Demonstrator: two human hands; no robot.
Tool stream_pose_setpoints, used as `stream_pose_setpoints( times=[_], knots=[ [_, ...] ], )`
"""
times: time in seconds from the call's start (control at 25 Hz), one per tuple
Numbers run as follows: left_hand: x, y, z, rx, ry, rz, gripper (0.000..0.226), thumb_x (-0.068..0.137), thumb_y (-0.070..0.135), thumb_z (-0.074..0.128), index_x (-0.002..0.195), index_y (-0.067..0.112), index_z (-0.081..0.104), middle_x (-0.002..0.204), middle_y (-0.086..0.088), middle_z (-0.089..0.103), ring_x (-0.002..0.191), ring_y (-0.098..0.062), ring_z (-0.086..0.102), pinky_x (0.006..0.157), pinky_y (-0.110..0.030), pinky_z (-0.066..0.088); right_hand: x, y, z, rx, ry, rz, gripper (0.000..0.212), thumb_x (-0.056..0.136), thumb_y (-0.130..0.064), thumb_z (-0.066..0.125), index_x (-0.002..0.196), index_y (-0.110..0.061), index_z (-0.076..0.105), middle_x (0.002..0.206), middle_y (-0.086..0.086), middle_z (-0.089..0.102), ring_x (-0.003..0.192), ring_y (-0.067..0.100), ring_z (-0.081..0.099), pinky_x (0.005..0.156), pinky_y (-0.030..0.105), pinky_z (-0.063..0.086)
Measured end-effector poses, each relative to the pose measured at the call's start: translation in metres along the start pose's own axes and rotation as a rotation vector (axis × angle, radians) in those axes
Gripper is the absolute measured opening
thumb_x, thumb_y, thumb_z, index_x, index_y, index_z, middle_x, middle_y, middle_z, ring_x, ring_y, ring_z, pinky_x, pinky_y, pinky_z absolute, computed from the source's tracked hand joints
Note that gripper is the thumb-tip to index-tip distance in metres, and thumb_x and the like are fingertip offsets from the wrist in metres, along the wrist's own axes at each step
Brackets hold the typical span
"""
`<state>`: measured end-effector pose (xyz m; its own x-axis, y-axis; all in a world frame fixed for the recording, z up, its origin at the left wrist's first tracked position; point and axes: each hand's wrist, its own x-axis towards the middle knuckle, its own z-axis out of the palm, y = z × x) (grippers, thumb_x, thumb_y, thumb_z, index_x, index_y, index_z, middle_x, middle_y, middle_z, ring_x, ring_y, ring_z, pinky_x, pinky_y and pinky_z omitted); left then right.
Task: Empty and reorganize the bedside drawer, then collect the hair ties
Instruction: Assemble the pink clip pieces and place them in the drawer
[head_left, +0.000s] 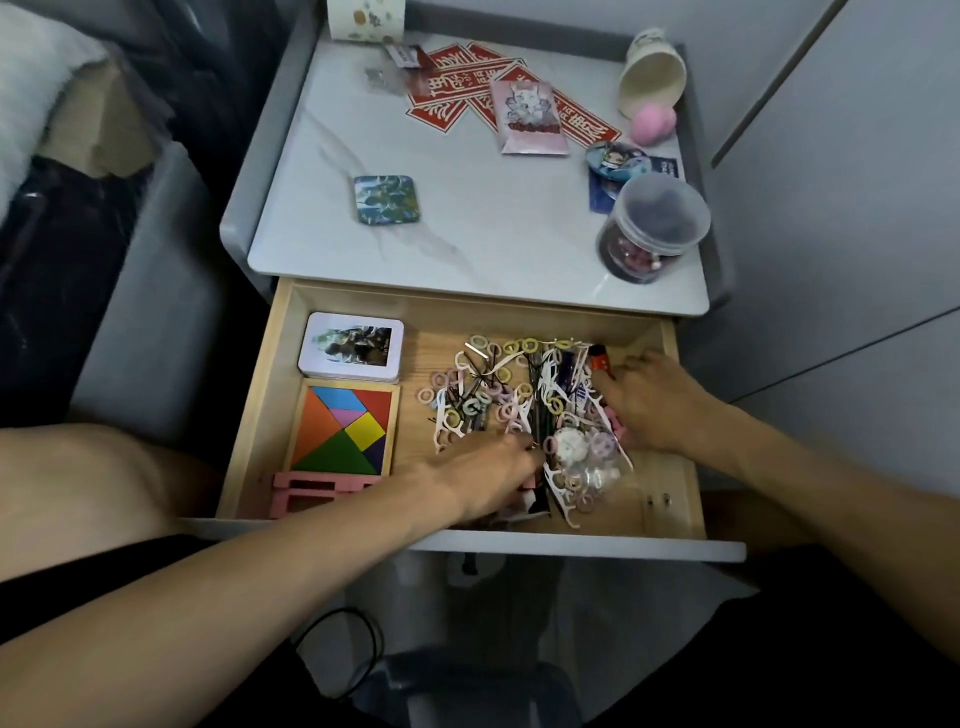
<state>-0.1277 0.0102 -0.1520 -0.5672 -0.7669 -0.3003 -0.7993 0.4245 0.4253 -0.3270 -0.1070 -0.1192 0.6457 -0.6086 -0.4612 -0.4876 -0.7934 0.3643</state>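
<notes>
The wooden bedside drawer (670, 499) stands pulled open below the white tabletop. In its middle lies a jumbled pile of small pastel hair ties (498, 384), dark hairpins and white floss picks. My left hand (483, 478) reaches into the near side of the pile, fingers curled down among the items; what they hold is hidden. My right hand (649, 405) lies on the pile's right edge, fingers bent round the clutter. A clear bag of hair ties (587, 462) sits between the two hands.
In the drawer's left part sit a white tin (350, 345), a coloured tangram puzzle (343, 428) and a pink frame (311, 491). On the tabletop (467, 218) lie red cards, a pink packet, a square coaster, a tipped paper cup, a pink sponge and a clear jar (654, 228).
</notes>
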Motion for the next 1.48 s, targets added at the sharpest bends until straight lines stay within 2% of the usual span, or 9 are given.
stream_pose_setpoints(
  times=[0.28,0.4,0.6,0.76,0.88,0.96,1.12,1.28,1.48],
  knots=[
    [-0.001,-0.003,-0.002,-0.059,-0.115,-0.159,0.014,0.097,0.013,0.058,0.111,0.011,0.059,0.115,-0.014,0.06,0.077,-0.017,0.061,0.065,-0.028,0.044,-0.003,-0.005,0.001,0.105,0.013,-0.028,0.042,0.086,-0.017,0.058,0.127,-0.014,0.046,0.102,0.005,0.065,0.085,0.023,0.066,0.071,0.032,0.048],
    [0.0,0.002,-0.007,-0.101,-0.133,-0.192,0.011,0.096,0.017,0.061,0.106,0.012,0.06,0.122,-0.015,0.059,0.076,-0.016,0.061,0.067,-0.028,0.045,-0.008,-0.007,0.003,0.055,0.019,-0.037,0.037,0.084,-0.011,0.059,0.121,-0.011,0.053,0.107,0.007,0.065,0.085,0.024,0.066,0.072,0.034,0.05],
    [-0.001,0.004,-0.01,-0.136,-0.129,-0.174,0.019,0.094,0.008,0.06,0.112,0.013,0.056,0.117,-0.014,0.06,0.063,-0.006,0.052,0.051,-0.017,0.034,-0.011,-0.015,0.004,0.024,0.012,-0.017,0.038,0.082,-0.009,0.061,0.12,-0.01,0.055,0.117,0.008,0.062,0.093,0.022,0.065,0.082,0.034,0.048],
    [-0.002,0.003,-0.005,-0.179,-0.142,-0.166,0.012,0.096,0.018,0.059,0.107,0.013,0.062,0.115,-0.007,0.06,0.09,-0.016,0.063,0.078,-0.032,0.054,-0.016,-0.024,0.006,0.008,-0.029,-0.017,0.046,0.08,-0.002,0.06,0.124,-0.011,0.052,0.119,0.008,0.061,0.092,0.021,0.065,0.081,0.032,0.047],
    [-0.002,0.0,-0.007,-0.239,-0.123,-0.191,0.015,0.095,0.024,0.061,0.105,0.013,0.061,0.13,-0.011,0.053,0.102,-0.02,0.061,0.092,-0.041,0.051,-0.015,-0.023,0.008,0.056,-0.046,-0.02,0.039,0.08,0.003,0.059,0.117,-0.011,0.057,0.107,0.005,0.064,0.086,0.019,0.066,0.074,0.029,0.05],
    [-0.002,-0.001,-0.011,-0.299,-0.107,-0.219,0.024,0.093,0.034,0.065,0.104,0.014,0.059,0.12,-0.006,0.055,0.102,-0.02,0.057,0.089,-0.038,0.048,-0.014,-0.019,0.005,0.095,-0.046,-0.012,0.03,0.084,0.001,0.06,0.111,-0.011,0.061,0.099,0.004,0.064,0.085,0.018,0.066,0.068,0.025,0.048],
    [-0.003,-0.001,-0.021,-0.544,0.045,-0.321,0.019,0.09,0.021,0.07,0.106,0.014,0.061,0.103,0.001,0.063,0.091,-0.014,0.058,0.074,-0.023,0.043,-0.011,-0.005,-0.017,0.31,0.091,0.11,0.024,0.086,-0.018,0.07,0.103,-0.007,0.057,0.09,0.006,0.065,0.084,0.023,0.066,0.064,0.027,0.043],
    [-0.004,-0.009,-0.04,-0.729,0.202,-0.421,0.019,0.086,0.025,0.075,0.098,0.018,0.063,0.088,0.006,0.066,0.078,-0.011,0.061,0.063,-0.021,0.041,-0.008,-0.006,-0.036,0.716,0.142,0.138,0.032,0.079,-0.02,0.077,0.106,-0.017,0.059,0.086,-0.001,0.069,0.079,0.017,0.068,0.07,0.034,0.056],
    [-0.012,-0.017,-0.055,-1.319,0.378,-0.512,0.026,0.091,0.01,0.068,0.115,0.015,0.058,0.082,-0.004,0.073,0.059,-0.014,0.063,0.052,-0.024,0.048,-0.007,-0.025,-0.064,1.211,0.123,-0.031,0.042,0.079,-0.024,0.082,0.116,-0.023,0.061,0.09,-0.011,0.07,0.08,-0.003,0.067,0.069,0.011,0.051]
  ],
)
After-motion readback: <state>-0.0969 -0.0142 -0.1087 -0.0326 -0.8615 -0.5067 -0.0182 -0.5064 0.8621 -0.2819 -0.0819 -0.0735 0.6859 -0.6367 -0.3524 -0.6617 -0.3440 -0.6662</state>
